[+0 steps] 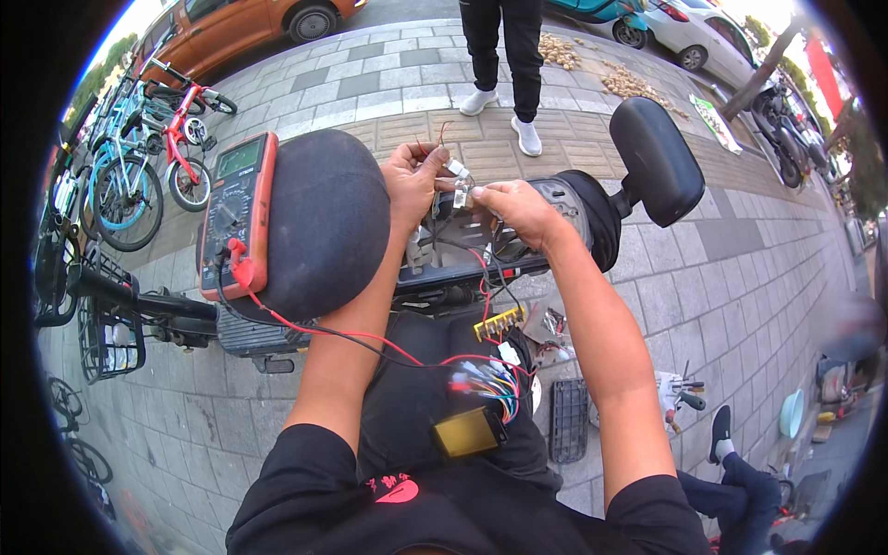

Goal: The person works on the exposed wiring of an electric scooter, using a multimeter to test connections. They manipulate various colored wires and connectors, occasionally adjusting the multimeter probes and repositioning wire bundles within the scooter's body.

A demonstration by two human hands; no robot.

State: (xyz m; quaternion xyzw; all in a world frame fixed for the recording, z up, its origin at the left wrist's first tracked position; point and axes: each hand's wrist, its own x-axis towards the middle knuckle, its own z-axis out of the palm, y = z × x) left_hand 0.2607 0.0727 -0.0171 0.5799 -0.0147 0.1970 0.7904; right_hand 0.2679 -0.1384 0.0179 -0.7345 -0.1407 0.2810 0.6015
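My left hand (413,182) pinches a white wire connector (457,168), with thin bare-ended wires rising above its fingertips. Just below it, the closed fingertips of my right hand (524,212) grip a second, paler plug connector (461,196). Both hands are over the open frame of an electric scooter (546,205), among loose cables. Left of them, a red-cased multimeter (239,213) lies on the black seat (335,222), and its red and black leads (388,346) run across my left forearm to my lap. A gold-faced box (469,433) with a bundle of coloured wires (490,384) rests on my lap.
A yellow terminal strip (499,322) sits by my right knee. A black backrest (655,162) stands at the right end of the scooter. Tools (680,393) and a black tray (568,421) lie on the paving. One person stands ahead; another's legs (740,490) show lower right.
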